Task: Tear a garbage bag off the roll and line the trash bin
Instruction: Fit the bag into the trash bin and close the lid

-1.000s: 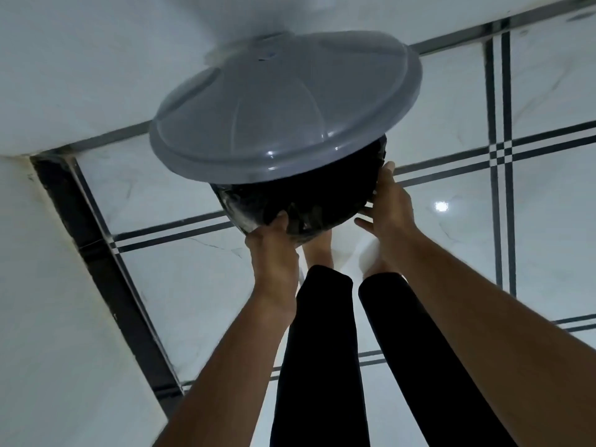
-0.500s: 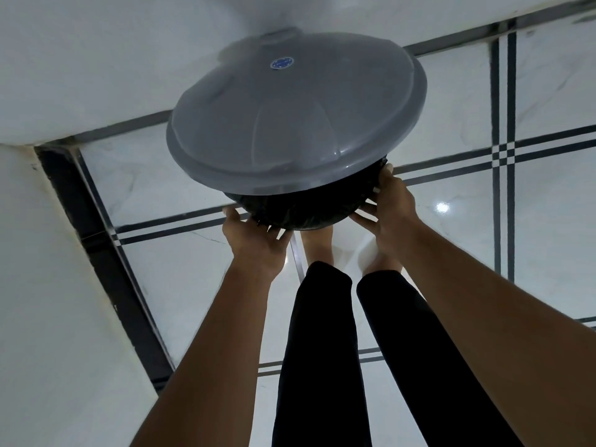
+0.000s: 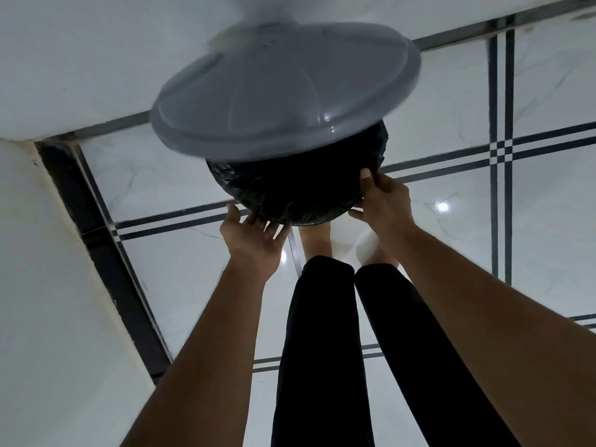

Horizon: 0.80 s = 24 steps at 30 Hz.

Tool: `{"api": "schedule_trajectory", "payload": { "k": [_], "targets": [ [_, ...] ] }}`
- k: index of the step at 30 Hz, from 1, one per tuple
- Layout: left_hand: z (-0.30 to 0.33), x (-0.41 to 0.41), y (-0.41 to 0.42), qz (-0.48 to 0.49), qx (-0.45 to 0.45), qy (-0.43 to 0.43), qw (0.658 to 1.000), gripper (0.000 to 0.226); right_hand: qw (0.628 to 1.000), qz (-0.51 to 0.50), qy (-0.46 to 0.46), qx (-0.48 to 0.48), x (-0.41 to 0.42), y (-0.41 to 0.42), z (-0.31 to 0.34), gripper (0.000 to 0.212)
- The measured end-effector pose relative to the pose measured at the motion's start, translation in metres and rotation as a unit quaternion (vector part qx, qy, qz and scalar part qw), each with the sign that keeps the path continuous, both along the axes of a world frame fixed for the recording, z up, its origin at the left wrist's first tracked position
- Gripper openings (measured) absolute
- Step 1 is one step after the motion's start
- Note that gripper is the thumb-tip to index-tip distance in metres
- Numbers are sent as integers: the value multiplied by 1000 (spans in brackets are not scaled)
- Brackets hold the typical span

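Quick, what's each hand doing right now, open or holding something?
Left hand: open, straight fingers touching the black bag at the bin's near edge.
Right hand: pinching the bag's edge.

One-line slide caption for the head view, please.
Both hands, left hand and right hand, tuck the black plastic garbage bag around the bin under its grey domed lid.

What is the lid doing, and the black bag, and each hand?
Lid: raised, tilted over the bin's opening, blurred.
Garbage bag: black, folded over the bin's rim.
Left hand: fingers spread, touching the bag's lower edge.
Right hand: pinching the bag at the rim.
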<state>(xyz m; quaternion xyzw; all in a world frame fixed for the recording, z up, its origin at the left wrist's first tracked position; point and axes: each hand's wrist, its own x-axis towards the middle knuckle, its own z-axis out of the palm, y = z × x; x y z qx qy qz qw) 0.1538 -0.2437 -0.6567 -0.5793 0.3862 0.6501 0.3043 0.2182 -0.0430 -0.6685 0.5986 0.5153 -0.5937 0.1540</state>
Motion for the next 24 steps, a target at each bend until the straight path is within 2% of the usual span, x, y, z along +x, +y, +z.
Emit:
{"api": "schedule_trajectory", "payload": {
  "k": [3, 8, 16, 24],
  "targets": [
    [0, 2, -1, -4, 0, 5, 1000, 59, 998, 52, -18, 41, 4, 2, -2, 34],
    [2, -1, 6, -65, -36, 38, 997, 38, 999, 27, -15, 28, 11, 6, -4, 38],
    [7, 19, 15, -107, -52, 55, 991, 37, 996, 76, -28, 22, 19, 18, -3, 34],
    [6, 47, 21, -88, -98, 37, 991, 36, 990, 132, -34, 27, 30, 29, 4, 31]
  ]
}}
